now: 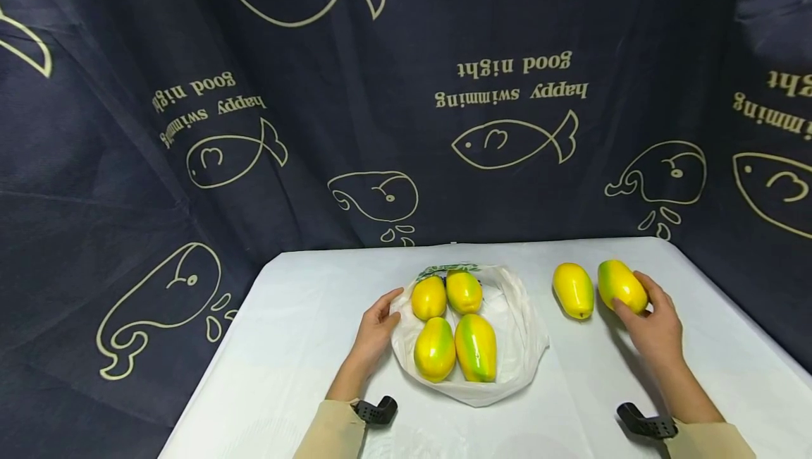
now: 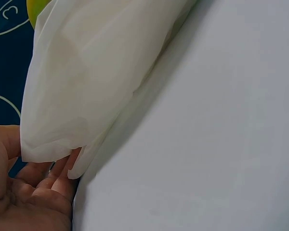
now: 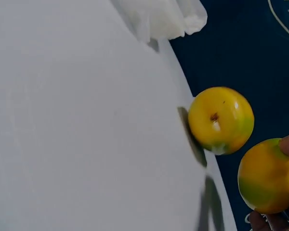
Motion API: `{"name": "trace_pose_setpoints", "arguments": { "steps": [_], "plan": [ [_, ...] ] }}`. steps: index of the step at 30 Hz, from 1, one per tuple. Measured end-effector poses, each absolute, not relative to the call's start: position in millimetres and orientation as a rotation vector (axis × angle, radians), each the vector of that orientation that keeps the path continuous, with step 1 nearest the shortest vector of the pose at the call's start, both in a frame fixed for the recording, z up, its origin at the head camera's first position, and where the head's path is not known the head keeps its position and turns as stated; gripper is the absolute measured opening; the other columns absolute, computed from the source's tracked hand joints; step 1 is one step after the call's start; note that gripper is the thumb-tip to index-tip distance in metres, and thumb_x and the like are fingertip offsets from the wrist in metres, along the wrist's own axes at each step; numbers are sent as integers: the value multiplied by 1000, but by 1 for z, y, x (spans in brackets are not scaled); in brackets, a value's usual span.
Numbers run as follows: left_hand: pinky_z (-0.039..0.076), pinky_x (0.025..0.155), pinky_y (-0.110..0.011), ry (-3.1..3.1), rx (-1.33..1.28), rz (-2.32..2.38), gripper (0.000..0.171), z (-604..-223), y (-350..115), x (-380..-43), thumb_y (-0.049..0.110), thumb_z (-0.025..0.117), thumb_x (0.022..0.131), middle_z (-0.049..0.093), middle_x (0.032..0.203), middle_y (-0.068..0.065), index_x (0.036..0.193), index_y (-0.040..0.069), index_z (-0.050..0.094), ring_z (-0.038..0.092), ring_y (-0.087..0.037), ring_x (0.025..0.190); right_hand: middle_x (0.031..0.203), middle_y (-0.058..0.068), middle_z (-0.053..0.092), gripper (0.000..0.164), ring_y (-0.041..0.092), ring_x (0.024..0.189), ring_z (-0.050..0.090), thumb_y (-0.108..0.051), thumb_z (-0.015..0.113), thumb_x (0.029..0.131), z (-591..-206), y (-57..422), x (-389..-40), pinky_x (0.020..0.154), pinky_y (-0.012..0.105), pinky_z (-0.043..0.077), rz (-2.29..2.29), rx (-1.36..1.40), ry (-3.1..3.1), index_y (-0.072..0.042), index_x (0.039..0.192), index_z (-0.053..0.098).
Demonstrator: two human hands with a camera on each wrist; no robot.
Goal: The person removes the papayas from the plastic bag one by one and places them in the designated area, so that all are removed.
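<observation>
In the head view, my right hand (image 1: pixel 656 325) grips a yellow-green papaya (image 1: pixel 620 285) at the right of the table. The right wrist view shows this papaya (image 3: pixel 266 178) between thumb and fingers, with its shadow apart from it on the cloth. Just left of it lies another papaya (image 1: pixel 574 290). A white plastic bag (image 1: pixel 517 346) sits spread in the middle, its mouth wide, with several papayas (image 1: pixel 435 350) inside. At the bag's left side, my left hand (image 1: pixel 376 328) pinches the rim; in the left wrist view the bag's edge (image 2: pixel 53 149) hangs between thumb and fingers.
A white cloth (image 1: pixel 266 374) covers the table. Dark blue curtains (image 1: pixel 355 127) printed with fish and whales hang behind and along both sides. Each wrist wears a black strap mount (image 1: pixel 377 411).
</observation>
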State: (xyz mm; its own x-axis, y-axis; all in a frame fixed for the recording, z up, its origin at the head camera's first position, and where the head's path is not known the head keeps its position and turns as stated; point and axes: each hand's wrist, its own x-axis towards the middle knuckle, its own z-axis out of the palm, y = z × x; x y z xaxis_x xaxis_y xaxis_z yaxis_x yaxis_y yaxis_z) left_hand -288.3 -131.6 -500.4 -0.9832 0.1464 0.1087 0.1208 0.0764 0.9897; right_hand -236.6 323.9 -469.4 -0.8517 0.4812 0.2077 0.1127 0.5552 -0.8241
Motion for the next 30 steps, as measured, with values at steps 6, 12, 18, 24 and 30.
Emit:
{"name": "trace_pose_setpoints", "arguments": {
  "steps": [6,12,18,24,30],
  "plan": [
    [33,121,-45,2292,272,2095,48,-501,-133,-289,-1,48,100,46,155,-13,145,15,52,42,-28,144,156,29,30,71,46,138,35,-25,57,99,-479,329,-243,110,58,37,1246,-518,-2446,-11,159,23],
    [32,121,-45,2297,260,2087,48,-501,-133,-288,0,48,100,45,155,-12,145,15,52,41,-28,145,160,28,25,71,50,144,29,-24,56,99,-483,329,-246,114,65,31,1325,-546,-2449,-12,160,20],
    [30,122,-46,2305,249,2092,48,-501,-132,-289,0,49,100,44,156,-12,145,16,53,38,-27,147,160,29,26,72,51,143,29,-27,56,99,-486,329,-248,116,66,29,1309,-557,-2485,-10,160,20],
    [31,122,-46,2298,256,2092,48,-500,-133,-290,0,49,100,45,155,-12,145,16,53,40,-27,145,161,28,25,73,51,144,28,-28,57,99,-488,330,-249,117,65,28,1308,-559,-2486,-10,160,20],
    [30,122,-46,2293,265,2094,48,-501,-133,-289,0,48,100,44,156,-12,145,16,52,39,-28,146,160,29,25,73,51,143,29,-28,56,100,-487,329,-248,116,66,28,1295,-553,-2493,-9,160,19]
  ]
}}
